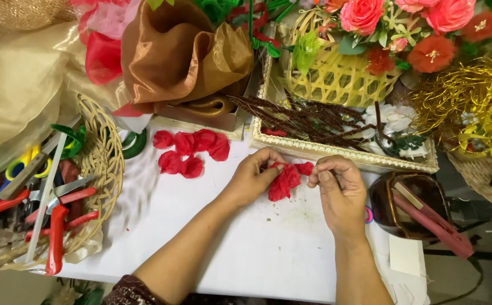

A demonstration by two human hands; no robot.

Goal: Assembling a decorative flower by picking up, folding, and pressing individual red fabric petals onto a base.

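on white table [246,248], two hands, six petals [188,151]

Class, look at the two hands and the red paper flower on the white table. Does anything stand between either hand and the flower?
Nothing visible does. The left hand and the right hand both already touch the red paper flower, pinching it from either side above the white table.
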